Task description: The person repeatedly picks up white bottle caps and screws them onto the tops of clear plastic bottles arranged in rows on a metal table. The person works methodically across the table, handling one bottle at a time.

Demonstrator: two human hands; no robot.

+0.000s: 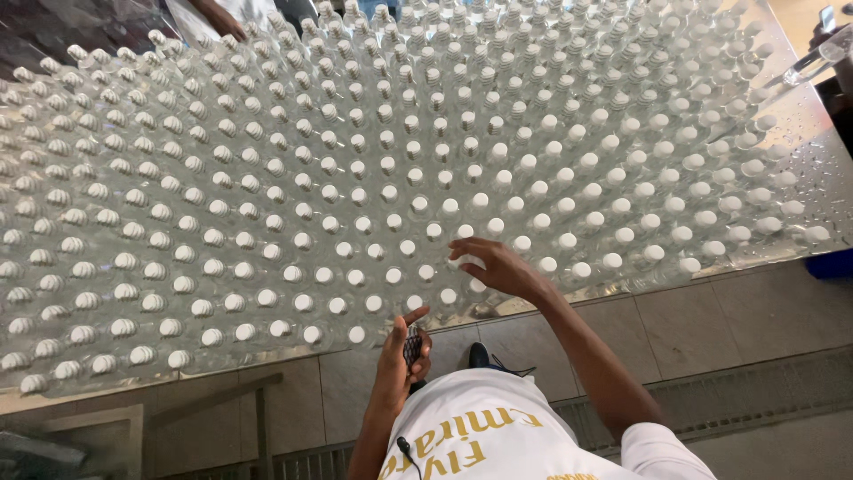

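Observation:
A dense field of clear plastic bottles with white caps (391, 196) stands upright on a shiny metal table (826, 169). My right hand (498, 264) reaches over the near rows, fingers spread, resting on or just above the caps near the table's front edge. My left hand (404, 351) is lower, at the table's edge, curled around a small dark object (412, 345) with the thumb raised. I cannot tell what the dark object is.
A tiled floor (693, 320) lies below the table, with a metal grate (764, 391) nearer me. Another person's arm (220, 18) shows at the far top left. A wooden frame (204, 400) stands at the lower left. A blue container (831, 264) sits at the right edge.

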